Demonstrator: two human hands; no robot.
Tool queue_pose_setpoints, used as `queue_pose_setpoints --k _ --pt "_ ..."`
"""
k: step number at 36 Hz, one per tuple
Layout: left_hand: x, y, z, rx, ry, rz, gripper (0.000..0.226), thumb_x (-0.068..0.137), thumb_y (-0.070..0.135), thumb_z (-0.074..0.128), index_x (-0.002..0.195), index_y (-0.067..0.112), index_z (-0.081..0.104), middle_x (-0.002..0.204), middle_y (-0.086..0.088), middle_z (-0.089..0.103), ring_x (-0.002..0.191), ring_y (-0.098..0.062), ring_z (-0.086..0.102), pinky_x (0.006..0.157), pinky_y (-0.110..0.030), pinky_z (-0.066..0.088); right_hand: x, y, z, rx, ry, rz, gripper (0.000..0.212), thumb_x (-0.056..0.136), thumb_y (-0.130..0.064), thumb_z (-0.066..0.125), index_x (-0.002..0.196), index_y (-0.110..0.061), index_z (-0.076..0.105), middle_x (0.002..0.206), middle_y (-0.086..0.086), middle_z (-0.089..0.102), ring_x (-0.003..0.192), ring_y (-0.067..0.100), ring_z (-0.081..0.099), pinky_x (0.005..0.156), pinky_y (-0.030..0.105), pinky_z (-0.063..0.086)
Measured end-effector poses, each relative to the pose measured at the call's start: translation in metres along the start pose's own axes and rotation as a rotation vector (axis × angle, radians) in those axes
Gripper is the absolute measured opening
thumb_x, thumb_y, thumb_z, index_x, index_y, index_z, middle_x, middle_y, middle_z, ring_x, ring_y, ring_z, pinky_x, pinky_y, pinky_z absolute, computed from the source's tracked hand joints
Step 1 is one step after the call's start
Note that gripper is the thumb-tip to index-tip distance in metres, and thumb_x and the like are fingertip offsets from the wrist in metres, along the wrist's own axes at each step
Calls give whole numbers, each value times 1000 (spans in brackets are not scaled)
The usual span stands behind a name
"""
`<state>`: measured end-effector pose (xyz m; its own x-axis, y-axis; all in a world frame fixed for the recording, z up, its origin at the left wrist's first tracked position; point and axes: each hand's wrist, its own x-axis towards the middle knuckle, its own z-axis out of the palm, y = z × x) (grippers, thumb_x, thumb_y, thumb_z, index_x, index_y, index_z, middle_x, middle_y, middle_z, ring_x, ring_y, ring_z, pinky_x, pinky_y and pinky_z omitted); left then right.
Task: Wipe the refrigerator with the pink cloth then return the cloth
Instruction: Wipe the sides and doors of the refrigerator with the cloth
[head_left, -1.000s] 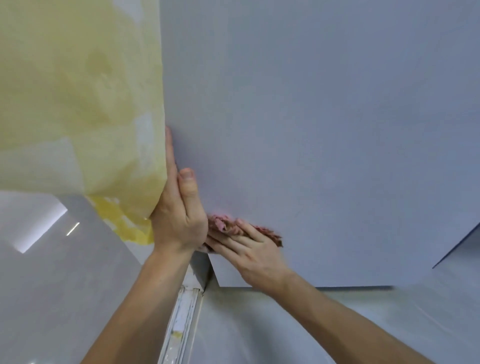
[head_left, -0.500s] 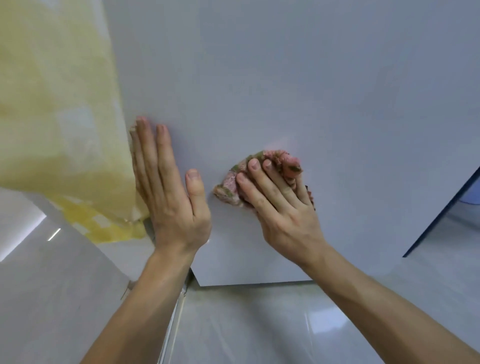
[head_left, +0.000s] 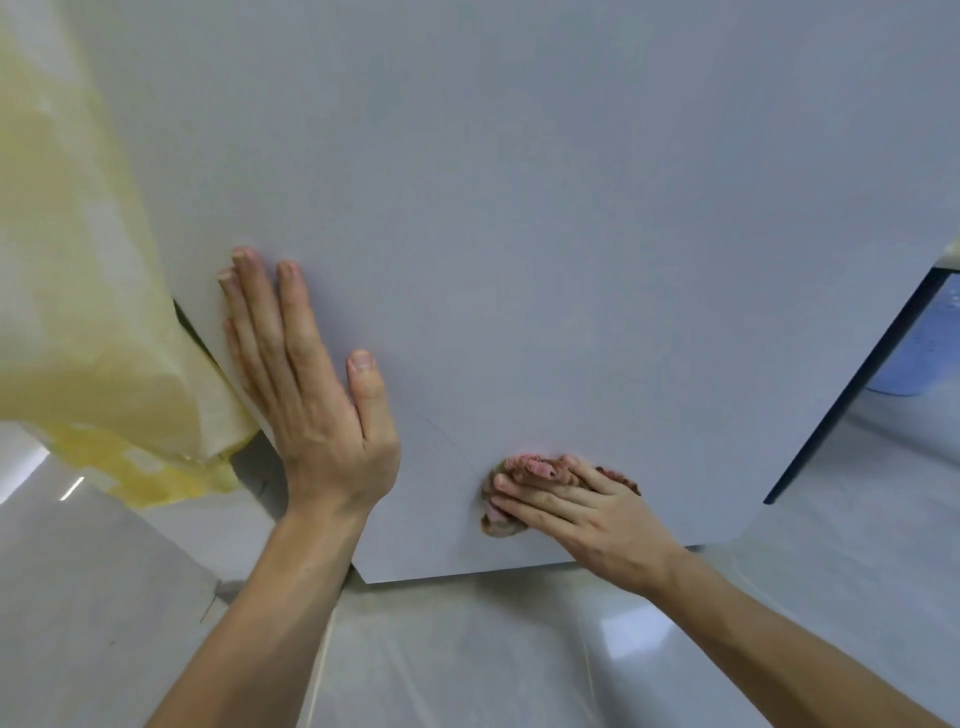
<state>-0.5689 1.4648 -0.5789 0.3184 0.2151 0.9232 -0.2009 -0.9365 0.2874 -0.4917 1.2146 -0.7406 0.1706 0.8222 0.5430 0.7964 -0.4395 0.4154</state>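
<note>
The refrigerator's flat grey-white side (head_left: 545, 234) fills most of the view. My right hand (head_left: 582, 512) presses a bunched pink cloth (head_left: 530, 465) against the panel near its lower edge; the fingers cover most of the cloth. My left hand (head_left: 306, 395) lies flat on the panel near its left edge, fingers together and pointing up, holding nothing.
A pale yellow curtain (head_left: 78, 312) hangs at the left, touching the refrigerator's edge. Glossy grey floor tiles (head_left: 467, 665) lie below. A dark edge and a bluish object (head_left: 914, 353) show at the right.
My right hand has slid the cloth down and to the right across the panel. My left hand stays flat on the panel near the left edge.
</note>
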Motion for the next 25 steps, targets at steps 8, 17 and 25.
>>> queue_pose_setpoints --k 8,17,25 --pt "1 -4 -3 -27 -5 36 60 99 2 41 153 -19 28 162 -42 22 154 -53 17 130 -53 10 57 52 -65 7 445 296 77 95 -7 56 166 -17 28 175 4 18 161 23 22 127 55 22" --pt "1 -10 -9 -59 -17 51 58 98 0 39 152 -19 27 160 -42 23 154 -49 17 130 -52 11 126 30 -84 33 625 627 69 97 -41 70 156 -16 43 157 32 39 150 50 26 119 69 20" --pt "-8 -19 -15 -69 -11 36 58 97 -1 40 151 -19 28 160 -41 25 155 -39 19 130 -54 14 142 -21 -46 98 601 362 61 96 -13 69 154 -19 51 165 7 34 154 19 40 122 40 31"
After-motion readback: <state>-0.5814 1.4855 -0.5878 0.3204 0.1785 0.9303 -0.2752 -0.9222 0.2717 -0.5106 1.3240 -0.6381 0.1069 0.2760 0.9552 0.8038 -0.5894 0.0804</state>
